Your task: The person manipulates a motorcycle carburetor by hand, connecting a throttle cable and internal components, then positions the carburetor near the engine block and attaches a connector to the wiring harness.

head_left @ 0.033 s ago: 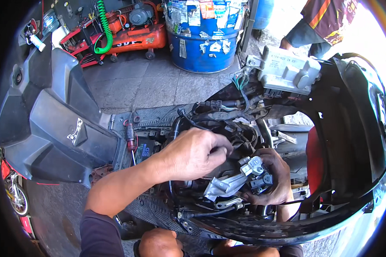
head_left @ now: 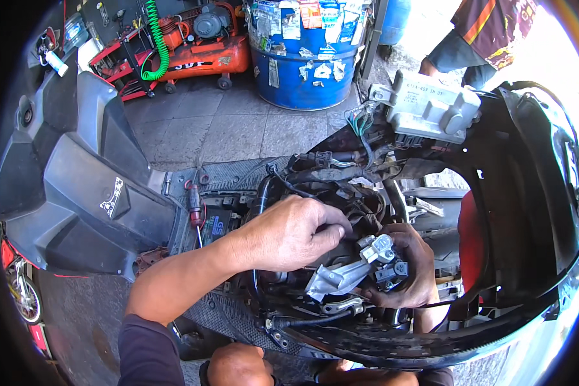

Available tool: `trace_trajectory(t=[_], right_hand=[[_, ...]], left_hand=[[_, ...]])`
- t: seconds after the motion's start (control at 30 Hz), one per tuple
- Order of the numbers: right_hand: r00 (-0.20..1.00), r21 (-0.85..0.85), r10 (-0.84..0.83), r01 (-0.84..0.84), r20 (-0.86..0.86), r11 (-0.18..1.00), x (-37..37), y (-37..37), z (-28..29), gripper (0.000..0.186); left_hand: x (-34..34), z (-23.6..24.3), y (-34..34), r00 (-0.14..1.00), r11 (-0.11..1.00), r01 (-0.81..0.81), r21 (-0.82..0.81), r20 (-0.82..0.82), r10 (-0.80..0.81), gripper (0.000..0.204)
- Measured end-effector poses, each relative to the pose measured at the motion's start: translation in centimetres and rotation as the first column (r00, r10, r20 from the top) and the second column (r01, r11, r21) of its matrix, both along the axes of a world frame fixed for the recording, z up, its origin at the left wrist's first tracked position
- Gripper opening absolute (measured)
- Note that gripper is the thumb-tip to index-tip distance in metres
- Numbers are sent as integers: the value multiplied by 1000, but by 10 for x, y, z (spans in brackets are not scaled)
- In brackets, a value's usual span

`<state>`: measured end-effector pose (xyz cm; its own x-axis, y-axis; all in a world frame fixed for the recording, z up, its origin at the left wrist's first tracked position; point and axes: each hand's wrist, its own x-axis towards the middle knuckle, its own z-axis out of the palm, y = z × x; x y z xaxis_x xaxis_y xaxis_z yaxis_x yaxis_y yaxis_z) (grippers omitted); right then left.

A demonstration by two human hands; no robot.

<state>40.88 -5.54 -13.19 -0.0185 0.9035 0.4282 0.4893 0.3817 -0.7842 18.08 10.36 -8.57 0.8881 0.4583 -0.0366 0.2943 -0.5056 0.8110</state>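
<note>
I look down into the open front of a scooter with its cover off. My left hand (head_left: 289, 235) reaches in from the lower left, its fingertips pinched on the dark wiring bundle (head_left: 360, 215) in the middle. Just to the right, my right hand (head_left: 412, 270) cups a grey metal bracket (head_left: 338, 278) that carries a small grey and black connector part (head_left: 383, 251). The two hands almost touch. What lies under my left palm is hidden.
A red-handled screwdriver (head_left: 193, 201) and a battery (head_left: 217, 225) lie left of the hands. A black body panel (head_left: 77, 180) leans at the left. A pale grey box (head_left: 431, 106) sits above the wiring. Behind are a blue drum (head_left: 309, 64), a red compressor (head_left: 206, 48) and another person (head_left: 482, 38).
</note>
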Motion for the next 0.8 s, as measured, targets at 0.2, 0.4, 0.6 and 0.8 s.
trace_trajectory(t=[0.2, 0.4, 0.6, 0.8], right_hand=[[998, -46, -61, 61, -1, 997, 0, -5, -5, 73], [997, 8, -68, 68, -30, 998, -1, -4, -9, 74], [988, -20, -126, 128, 89, 992, 1, -10, 0, 81], [971, -37, -140, 149, 194, 988, -2, -7, 7, 87]], left_hand=[[3, 4, 12, 975, 906, 197, -375, -22, -222, 41], [17, -3, 28, 912, 909, 409, -82, 74, -404, 41], [19, -1, 31, 962, 939, 271, -212, 54, -266, 38], [18, -9, 35, 944, 949, 304, -85, 160, -289, 41]])
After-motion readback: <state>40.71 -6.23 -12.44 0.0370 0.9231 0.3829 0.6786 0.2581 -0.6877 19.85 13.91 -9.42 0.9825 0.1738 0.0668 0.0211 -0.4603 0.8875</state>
